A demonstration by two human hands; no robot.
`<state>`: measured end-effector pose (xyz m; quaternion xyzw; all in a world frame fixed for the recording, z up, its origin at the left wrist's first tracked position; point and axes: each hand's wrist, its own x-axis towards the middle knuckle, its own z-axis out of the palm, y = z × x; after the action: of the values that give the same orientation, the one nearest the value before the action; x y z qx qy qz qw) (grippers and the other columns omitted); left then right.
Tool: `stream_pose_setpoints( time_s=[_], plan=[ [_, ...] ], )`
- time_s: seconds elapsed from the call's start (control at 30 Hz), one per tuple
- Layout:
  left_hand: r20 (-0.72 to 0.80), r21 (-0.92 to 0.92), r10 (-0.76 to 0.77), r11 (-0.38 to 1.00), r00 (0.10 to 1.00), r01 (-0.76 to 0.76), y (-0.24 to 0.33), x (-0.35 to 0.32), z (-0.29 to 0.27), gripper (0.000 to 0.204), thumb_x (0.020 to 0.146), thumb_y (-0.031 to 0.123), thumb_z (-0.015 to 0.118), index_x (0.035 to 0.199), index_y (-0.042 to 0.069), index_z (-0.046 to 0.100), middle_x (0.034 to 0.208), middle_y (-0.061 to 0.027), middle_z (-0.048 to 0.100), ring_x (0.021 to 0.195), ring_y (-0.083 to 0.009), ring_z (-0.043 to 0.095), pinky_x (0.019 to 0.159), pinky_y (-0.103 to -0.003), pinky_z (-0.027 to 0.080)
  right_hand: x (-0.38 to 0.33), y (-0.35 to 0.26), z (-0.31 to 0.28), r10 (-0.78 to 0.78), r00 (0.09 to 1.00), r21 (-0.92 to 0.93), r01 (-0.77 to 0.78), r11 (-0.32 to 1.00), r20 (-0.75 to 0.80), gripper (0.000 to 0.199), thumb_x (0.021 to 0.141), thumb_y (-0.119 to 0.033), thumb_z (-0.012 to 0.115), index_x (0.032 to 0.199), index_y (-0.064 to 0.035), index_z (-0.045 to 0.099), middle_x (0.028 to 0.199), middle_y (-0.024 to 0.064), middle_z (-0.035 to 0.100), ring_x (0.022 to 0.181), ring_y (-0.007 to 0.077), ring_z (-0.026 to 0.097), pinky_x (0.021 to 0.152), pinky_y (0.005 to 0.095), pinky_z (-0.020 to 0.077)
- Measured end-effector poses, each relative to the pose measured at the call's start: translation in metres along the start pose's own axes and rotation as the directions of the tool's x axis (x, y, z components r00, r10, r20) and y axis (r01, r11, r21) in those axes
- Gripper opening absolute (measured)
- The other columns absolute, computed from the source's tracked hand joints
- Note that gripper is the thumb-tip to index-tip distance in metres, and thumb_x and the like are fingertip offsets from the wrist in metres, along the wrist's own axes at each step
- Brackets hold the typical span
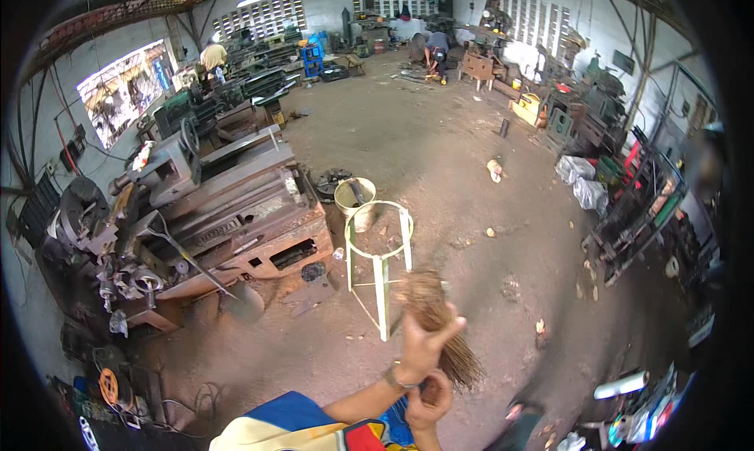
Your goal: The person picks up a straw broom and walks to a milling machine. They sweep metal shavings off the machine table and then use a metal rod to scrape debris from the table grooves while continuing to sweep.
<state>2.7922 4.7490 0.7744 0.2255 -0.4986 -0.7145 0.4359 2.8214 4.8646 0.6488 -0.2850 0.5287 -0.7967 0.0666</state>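
A short broom of bound brown twigs (430, 316) hangs slantwise above the floor near the lower middle. Its matted end is up and to the left; the loose twig tips (462, 363) point down to the right. My left hand (424, 342), with a watch on the wrist, is closed around the middle of the bundle, thumb across it. Just below that wrist my right hand (430, 404) has its fingers curled into a ring. Something brown shows inside that curl, too unclear to name. Beyond the broom stands a pale round-topped metal stand (382, 294) on thin legs.
Behind the stand is a whitish bucket (345, 193). At left, a big lathe (259, 192) has a shovel (196, 262) leaning on it. Metal frames (644, 207) and plastic bags (585, 185) line the right. Two people (214, 56) work farther back. Small debris dots the floor.
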Motion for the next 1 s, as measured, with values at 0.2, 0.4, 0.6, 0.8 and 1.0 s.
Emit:
stream_pose_setpoints(
  time_s=[0.2, 0.4, 0.6, 0.8, 1.0],
  plan=[
    [0.125, -0.16, -0.128, 0.976, 0.984, 0.147, -0.091, 0.155, 0.148, 0.037, 0.084, 0.006, 0.081, 0.112, 0.001, 0.057, 0.094, 0.0007, 0.063, 0.082, -0.0085, 0.059, 0.076, -0.027, 0.051, 0.202, 0.043, -0.091, -0.103, 0.994, -0.299, 0.104, 0.948, 0.019, 0.043, 0.08, 0.006, 0.071, 0.121, 0.0019, 0.057, 0.122, 0.0135, 0.058, 0.112, 0.0247, 0.057, 0.101, 0.0369, 0.0443],
    [0.237, -0.188, 0.044, 0.982, 0.97, 0.001, -0.099, 0.291, 0.251, 0.022, 0.087, 0.006, 0.078, 0.101, 0.004, 0.062, 0.091, 0.0027, 0.061, 0.081, -0.0064, 0.056, 0.073, -0.025, 0.048, 0.368, 0.071, -0.088, -0.209, 0.965, -0.234, 0.169, 0.957, -0.158, 0.038, 0.085, 0.0, 0.068, 0.121, 0.0041, 0.055, 0.121, 0.0137, 0.058, 0.115, 0.0266, 0.057, 0.102, 0.0397, 0.0446],
    [0.032, -0.175, 0.071, 0.982, 0.997, -0.064, -0.134, 0.403, 0.305, 0.016, 0.087, 0.004, 0.076, 0.093, 0.004, 0.062, 0.087, 0.0009, 0.061, 0.077, -0.0084, 0.055, 0.071, -0.026, 0.044, 0.487, 0.154, -0.105, -0.018, 0.992, -0.083, 0.007, 0.997, -0.126, 0.036, 0.09, -0.005, 0.068, 0.121, 0.0012, 0.051, 0.12, 0.012, 0.058, 0.112, 0.0214, 0.057, 0.101, 0.0352, 0.0446],
    [0.03, -0.049, 0.049, 0.998, 0.998, -0.048, -0.188, 0.553, 0.344, 0.018, 0.081, -0.002, 0.077, 0.09, 0.004, 0.063, 0.086, 0.0003, 0.062, 0.078, -0.0098, 0.056, 0.073, -0.027, 0.046, 0.649, 0.237, -0.112, -0.052, 0.995, 0.076, 0.045, 0.996, 0.084, 0.039, 0.081, 0.005, 0.073, 0.114, 0.0004, 0.053, 0.118, 0.0151, 0.059, 0.107, 0.0203, 0.059, 0.096, 0.0349, 0.0475],
    [-0.224, -0.173, 0.098, 0.975, 0.97, -0.138, -0.196, 0.719, 0.355, 0.054, 0.077, -0.008, 0.073, 0.124, 0.007, 0.051, 0.098, -0.0017, 0.056, 0.093, -0.0146, 0.057, 0.084, -0.03, 0.048, 0.831, 0.28, -0.057, -0.037, 0.873, 0.163, -0.049, 0.985, 0.487, 0.038, 0.077, 0.006, 0.08, 0.11, 0.0015, 0.063, 0.11, 0.0153, 0.067, 0.098, 0.023, 0.067, 0.09, 0.035, 0.0531]
  ],
)
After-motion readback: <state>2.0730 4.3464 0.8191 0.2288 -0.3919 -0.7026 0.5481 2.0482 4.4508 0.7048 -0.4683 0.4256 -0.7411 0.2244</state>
